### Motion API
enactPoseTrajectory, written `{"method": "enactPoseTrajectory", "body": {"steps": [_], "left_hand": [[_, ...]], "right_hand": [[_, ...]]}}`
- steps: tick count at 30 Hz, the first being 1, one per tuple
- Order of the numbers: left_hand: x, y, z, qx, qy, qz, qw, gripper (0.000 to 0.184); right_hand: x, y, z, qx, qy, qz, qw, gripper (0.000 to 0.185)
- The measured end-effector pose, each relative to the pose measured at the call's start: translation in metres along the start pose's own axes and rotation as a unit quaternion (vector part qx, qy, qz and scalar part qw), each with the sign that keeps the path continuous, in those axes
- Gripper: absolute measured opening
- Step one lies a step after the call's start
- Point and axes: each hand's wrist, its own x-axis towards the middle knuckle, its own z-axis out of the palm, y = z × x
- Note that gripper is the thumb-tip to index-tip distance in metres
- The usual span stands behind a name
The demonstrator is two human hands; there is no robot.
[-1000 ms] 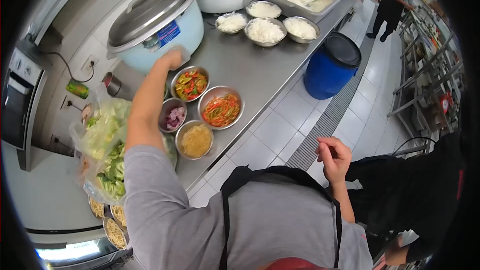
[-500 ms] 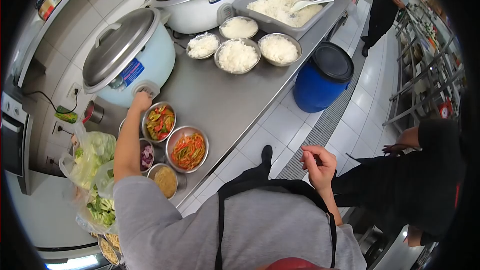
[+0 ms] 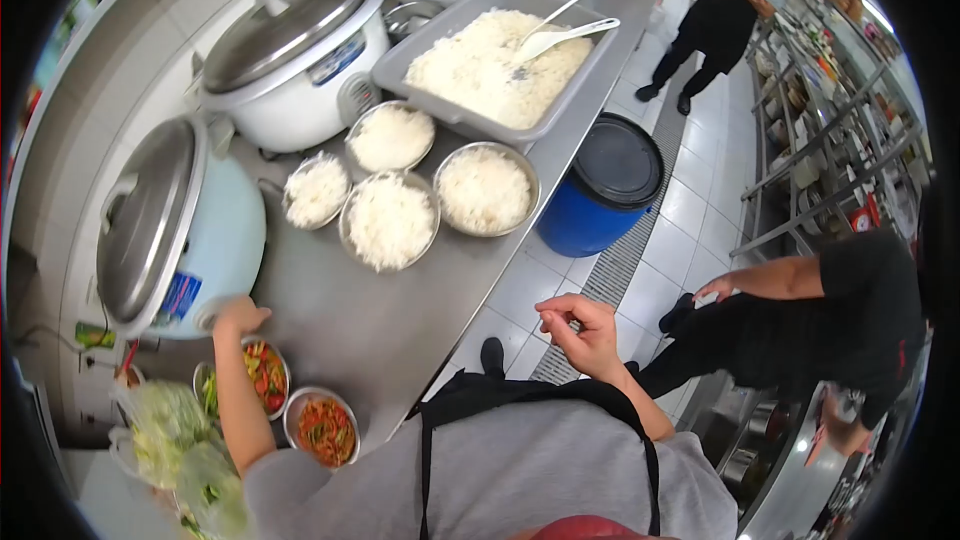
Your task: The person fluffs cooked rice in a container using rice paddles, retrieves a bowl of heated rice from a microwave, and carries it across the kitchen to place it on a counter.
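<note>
At the lower front of the light blue rice cooker [image 3: 222,225], my left hand [image 3: 240,315] reaches to its control panel, thumb held apart; the other fingers are partly hidden. Just below that wrist are a metal bowl of mixed cut peppers [image 3: 266,377] and a bowl of orange-red vegetable strips [image 3: 325,430]. My right hand [image 3: 582,335] is raised in front of my body over the floor, its fingers curled in with nothing visible in them. Metal bowls of white rice, including a front bowl [image 3: 390,222] and a right bowl [image 3: 486,190], stand on the steel counter [image 3: 330,310].
A grey tub of rice [image 3: 500,70] holds a white spoon [image 3: 565,37]. Beside it stands a white rice cooker [image 3: 300,90]. A blue barrel [image 3: 602,185] is on the floor by the counter. One person [image 3: 830,330] stands close on the right; another [image 3: 720,25] stands farther off.
The view has turned, so the cookers and rice bowls sit lower and farther left. My left hand stays at the blue cooker, its thumb now sticking out. The nearby person's arm has come forward.
</note>
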Motion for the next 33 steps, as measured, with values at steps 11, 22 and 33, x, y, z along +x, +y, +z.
{"method": "enactPoseTrajectory", "body": {"steps": [11, 22, 33], "left_hand": [[0.038, 0.256, -0.148, -0.266, 0.245, 0.331, 0.872, 0.012], [0.237, 0.51, -0.269, -0.449, 0.267, 0.42, 0.742, 0.025], [0.375, 0.679, -0.306, -0.305, 0.165, 0.342, 0.873, 0.043]], "right_hand": [[0.124, 0.071, -0.042, -0.163, 0.043, -0.081, 0.982, 0.016], [0.476, 0.22, -0.264, -0.687, 0.007, -0.152, 0.71, 0.064], [0.511, 0.146, -0.292, -0.368, -0.266, -0.285, 0.844, 0.025]]}}
